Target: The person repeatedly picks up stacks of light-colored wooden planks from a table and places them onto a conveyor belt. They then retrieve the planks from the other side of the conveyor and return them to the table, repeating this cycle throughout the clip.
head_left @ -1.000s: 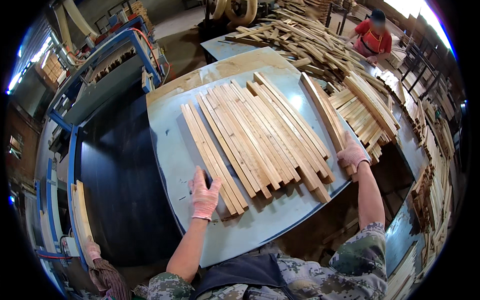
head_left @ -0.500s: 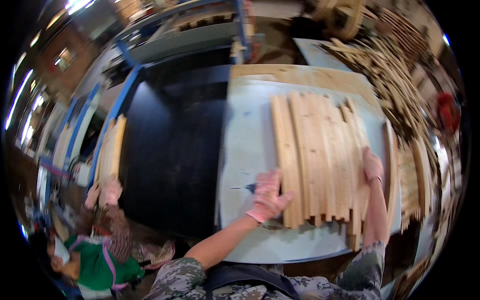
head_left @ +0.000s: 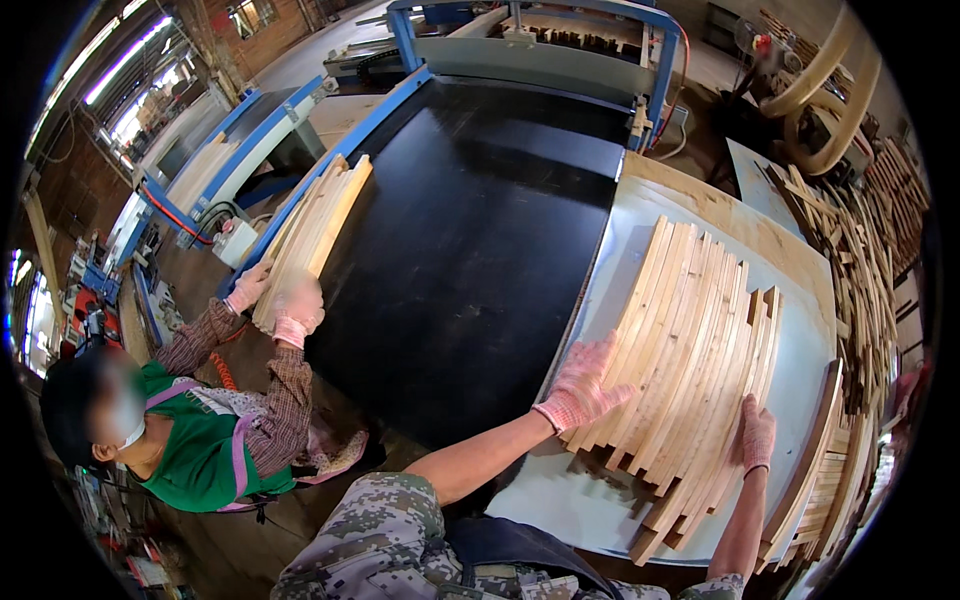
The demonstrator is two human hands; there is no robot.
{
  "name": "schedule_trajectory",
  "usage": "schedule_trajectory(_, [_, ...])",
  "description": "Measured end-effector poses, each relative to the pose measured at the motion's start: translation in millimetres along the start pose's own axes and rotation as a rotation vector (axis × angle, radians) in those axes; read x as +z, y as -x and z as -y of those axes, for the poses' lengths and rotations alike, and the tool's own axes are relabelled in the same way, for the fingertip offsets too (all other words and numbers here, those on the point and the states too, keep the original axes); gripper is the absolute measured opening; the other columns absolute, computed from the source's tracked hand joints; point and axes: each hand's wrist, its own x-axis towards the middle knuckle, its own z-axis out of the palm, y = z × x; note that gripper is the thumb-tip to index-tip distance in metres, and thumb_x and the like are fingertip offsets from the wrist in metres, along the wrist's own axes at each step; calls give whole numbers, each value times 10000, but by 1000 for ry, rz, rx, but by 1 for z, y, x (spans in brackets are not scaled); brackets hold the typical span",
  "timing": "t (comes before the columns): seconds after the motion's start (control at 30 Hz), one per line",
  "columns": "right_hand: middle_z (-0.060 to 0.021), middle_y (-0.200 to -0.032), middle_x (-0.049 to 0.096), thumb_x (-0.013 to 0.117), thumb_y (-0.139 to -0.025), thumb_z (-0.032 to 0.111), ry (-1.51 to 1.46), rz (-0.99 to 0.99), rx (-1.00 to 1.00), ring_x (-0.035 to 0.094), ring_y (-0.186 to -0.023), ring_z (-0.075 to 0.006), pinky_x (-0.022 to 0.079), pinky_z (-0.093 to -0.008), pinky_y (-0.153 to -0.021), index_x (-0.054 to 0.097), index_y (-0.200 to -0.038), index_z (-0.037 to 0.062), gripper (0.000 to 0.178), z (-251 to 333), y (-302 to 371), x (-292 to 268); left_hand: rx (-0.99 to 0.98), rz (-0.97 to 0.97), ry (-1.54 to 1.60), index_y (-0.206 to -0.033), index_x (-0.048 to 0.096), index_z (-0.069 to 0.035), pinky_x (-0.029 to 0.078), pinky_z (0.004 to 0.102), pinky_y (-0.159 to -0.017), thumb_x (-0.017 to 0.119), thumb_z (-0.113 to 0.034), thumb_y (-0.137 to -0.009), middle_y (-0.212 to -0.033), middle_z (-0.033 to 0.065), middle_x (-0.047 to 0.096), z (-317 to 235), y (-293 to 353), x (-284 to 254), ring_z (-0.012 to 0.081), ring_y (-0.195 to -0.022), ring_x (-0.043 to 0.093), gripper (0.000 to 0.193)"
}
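A row of pale wooden strips (head_left: pixel 680 350) lies side by side on a light blue-grey table, their ends staggered. My left hand (head_left: pixel 585 385), in a pink-and-white glove, presses against the row's left edge near its lower end, fingers spread and thumb resting toward the strips. My right hand (head_left: pixel 757 435), gloved alike, lies along the right edge with its fingers stretched out against the outer strip. Between the two hands the strips sit close together. Some at the right reach farther toward me than the others.
Left of the table (head_left: pixel 560 495) runs a wide black conveyor belt (head_left: pixel 450 250) under a blue frame. At its left side a co-worker (head_left: pixel 215 430) has both gloved hands on a stack of wooden strips (head_left: pixel 315 225). Scrap wood (head_left: pixel 860 270) is piled at right, beside more boards (head_left: pixel 825 465).
The view has swung left, showing more of the co-worker and belt. A gap between the leftmost strips and the others has closed, with my left hand now against the row's edge.
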Motion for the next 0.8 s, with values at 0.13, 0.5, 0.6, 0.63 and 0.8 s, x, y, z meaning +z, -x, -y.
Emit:
schedule_trajectory(0.13, [-271,-1078,758,660,-995,657,1,25,-31,717,-1041,-385,541,-476,-973,723,-1141,-79,753,-5,-9,3,-22,14,0,-1691,257,35,295,507,-1296,817,-477,-903,-1599,314,468,-5,-4,-10,484,-1508,400,1094])
schedule_trajectory(0.5, [-260,-1141,765,656,-985,680,20,5,-2,716,-1077,-389,534,-489,-988,730,-1227,-63,785,-1,1,-1,-59,20,6,-1701,270,-9,307,497,-1301,823,-424,-907,-1635,317,431,-7,5,-1,480,-1525,382,1053])
schedule_trajectory(0.6, [-187,-990,752,665,-980,701,-43,-72,-44,675,-960,-299,530,-456,-940,747,-1108,-65,781,-2,3,6,-64,14,-2,-1701,273,-14,307,495,-1302,825,-415,-911,-1634,317,433,-8,5,-1,477,-1526,383,1045])
schedule_trajectory(0.63, [-217,-1053,754,663,-976,703,-34,-51,-37,688,-1012,-332,531,-468,-960,742,-1152,-66,793,-1,4,4,-60,12,6,-1701,274,-15,306,494,-1303,828,-412,-910,-1633,317,435,-7,5,-2,476,-1526,383,1044])
schedule_trajectory(0.8, [-291,-1197,755,641,-962,729,34,-67,-31,710,-1141,-427,532,-501,-1013,731,-1245,-72,855,-7,-1,4,-65,15,15,-1702,276,-23,297,495,-1309,836,-418,-909,-1636,323,430,-8,6,-4,482,-1528,382,1048])
